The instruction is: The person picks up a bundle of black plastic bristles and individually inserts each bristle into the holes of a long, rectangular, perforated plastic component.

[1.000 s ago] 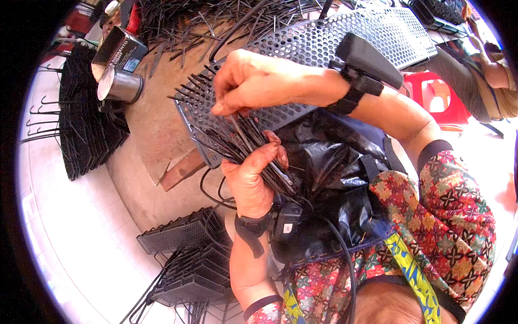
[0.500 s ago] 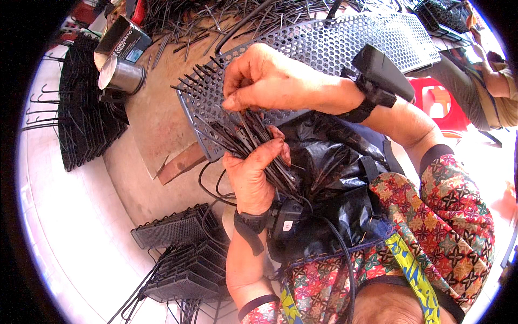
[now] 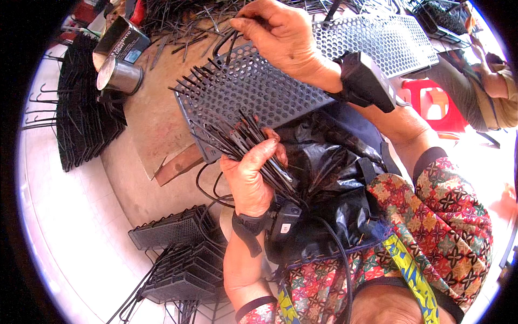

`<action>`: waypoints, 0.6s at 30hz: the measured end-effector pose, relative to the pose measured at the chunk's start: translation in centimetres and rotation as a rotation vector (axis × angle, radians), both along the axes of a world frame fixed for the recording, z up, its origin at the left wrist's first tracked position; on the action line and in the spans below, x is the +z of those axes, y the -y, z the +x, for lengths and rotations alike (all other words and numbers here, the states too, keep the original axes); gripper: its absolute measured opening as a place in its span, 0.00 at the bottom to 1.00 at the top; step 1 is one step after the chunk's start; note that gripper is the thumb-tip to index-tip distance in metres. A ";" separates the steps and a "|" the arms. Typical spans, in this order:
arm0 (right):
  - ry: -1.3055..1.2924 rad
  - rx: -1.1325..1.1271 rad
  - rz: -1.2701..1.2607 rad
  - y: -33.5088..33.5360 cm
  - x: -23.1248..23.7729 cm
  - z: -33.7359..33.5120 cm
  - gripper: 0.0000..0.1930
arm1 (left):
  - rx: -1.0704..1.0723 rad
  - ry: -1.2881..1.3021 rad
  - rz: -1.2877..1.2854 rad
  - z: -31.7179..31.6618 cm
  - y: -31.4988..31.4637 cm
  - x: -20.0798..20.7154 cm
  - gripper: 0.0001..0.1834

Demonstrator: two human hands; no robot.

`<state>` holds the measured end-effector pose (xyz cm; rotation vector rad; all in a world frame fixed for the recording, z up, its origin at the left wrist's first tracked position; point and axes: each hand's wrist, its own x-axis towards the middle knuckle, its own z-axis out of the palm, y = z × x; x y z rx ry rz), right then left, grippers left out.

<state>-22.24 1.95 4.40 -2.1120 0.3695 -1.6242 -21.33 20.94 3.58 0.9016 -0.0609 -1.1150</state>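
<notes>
Sticks (image 3: 252,141) are squeezed in a bunch by the left hand (image 3: 247,181), near the plate (image 3: 291,92). Holes (image 3: 243,78) are seemingly being filled; careful aim is needed. Whether one stick is pinched by the right hand (image 3: 283,46) cannot be told.

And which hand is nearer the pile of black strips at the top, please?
The right hand, close by the pile in view; the left hand is well below it, holding a bundle.

The rods (image 3: 245,137) are pretty much all black, the panel (image 3: 294,92)'s dark grey with a repeating round-hole pattern, the counter (image 3: 151,124)'s tan with a silver tin (image 3: 124,76) by its left edge, and that top (image 3: 458,216)'s a wild red-cream-green flower print with yellow-and-blue straps (image 3: 406,264).
</notes>
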 end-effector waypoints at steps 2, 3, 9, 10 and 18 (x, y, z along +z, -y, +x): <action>-0.081 0.052 0.014 -0.2 -0.3 0.1 0.06 | -0.002 -0.010 -0.012 0.0 -0.1 0.0 0.18; -0.123 0.060 -0.010 -0.4 -0.2 0.0 0.06 | -0.003 -0.009 -0.012 0.1 -0.1 0.0 0.18; -0.341 0.163 -0.110 -0.2 -0.4 1.1 0.06 | -0.036 -0.002 -0.026 0.2 -0.1 -0.7 0.19; -0.393 0.175 -0.116 -0.1 -0.1 1.5 0.06 | -0.035 -0.018 -0.037 0.2 -0.1 -0.6 0.19; -0.561 0.207 -0.230 -1.1 -0.1 0.8 0.08 | -0.070 -0.023 -0.054 0.6 -0.5 -0.2 0.19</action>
